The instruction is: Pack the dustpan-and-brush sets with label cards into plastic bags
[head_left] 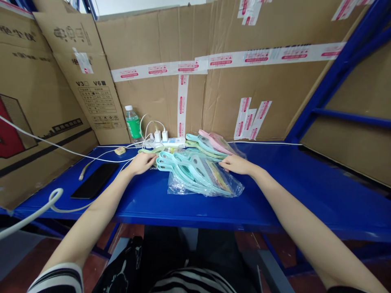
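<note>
A pile of plastic clothes hangers in mint, pale green and pink lies on the blue metal shelf, partly inside clear plastic bags. My left hand reaches the pile's left end, with its fingertips at the pale green hanger hooks. My right hand lies on the pile's right side, over the bagged hangers. The pink hangers sit at the back. The fingers hide what is under them.
A black smartphone lies left of the pile. Behind are a white power strip with chargers, a green-labelled water bottle, and white cables. Taped cardboard lines the back and sides; a blue shelf upright stands right.
</note>
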{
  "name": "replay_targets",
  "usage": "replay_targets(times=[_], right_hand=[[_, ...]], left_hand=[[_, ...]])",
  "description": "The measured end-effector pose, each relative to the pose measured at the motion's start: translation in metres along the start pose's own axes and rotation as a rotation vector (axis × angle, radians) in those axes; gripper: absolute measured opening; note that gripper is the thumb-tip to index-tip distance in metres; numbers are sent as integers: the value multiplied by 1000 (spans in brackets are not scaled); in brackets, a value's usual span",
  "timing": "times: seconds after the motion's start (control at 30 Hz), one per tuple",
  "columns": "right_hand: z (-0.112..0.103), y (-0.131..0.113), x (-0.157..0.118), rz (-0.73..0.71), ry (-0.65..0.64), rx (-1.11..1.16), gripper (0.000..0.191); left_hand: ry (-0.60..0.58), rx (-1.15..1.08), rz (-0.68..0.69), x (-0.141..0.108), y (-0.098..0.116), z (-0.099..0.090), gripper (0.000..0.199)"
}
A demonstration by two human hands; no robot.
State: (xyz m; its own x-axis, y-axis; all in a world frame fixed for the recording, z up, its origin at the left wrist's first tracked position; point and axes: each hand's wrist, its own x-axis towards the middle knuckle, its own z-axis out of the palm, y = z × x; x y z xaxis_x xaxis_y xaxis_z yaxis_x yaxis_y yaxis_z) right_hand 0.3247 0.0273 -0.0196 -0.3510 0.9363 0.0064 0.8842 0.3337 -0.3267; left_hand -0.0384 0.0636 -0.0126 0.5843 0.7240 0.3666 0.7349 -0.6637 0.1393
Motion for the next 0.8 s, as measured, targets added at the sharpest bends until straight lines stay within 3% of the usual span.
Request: replay_targets(times=[0.47, 0.57, 0.7, 0.8], right_hand=[[-6, 5, -6, 0, -3, 180, 60], [-11, 10, -7, 49, 111, 164, 59], [-16, 20, -9, 197, 393, 66, 52], [-15, 30, -8, 305, 532, -39, 43]], left_hand=[[111, -88, -65, -1, 0, 5, 36], [114, -92, -72, -1, 0, 6, 36], [128, -95, -87, -1, 0, 5, 35], [140, -95, -102, -1, 0, 5, 36]])
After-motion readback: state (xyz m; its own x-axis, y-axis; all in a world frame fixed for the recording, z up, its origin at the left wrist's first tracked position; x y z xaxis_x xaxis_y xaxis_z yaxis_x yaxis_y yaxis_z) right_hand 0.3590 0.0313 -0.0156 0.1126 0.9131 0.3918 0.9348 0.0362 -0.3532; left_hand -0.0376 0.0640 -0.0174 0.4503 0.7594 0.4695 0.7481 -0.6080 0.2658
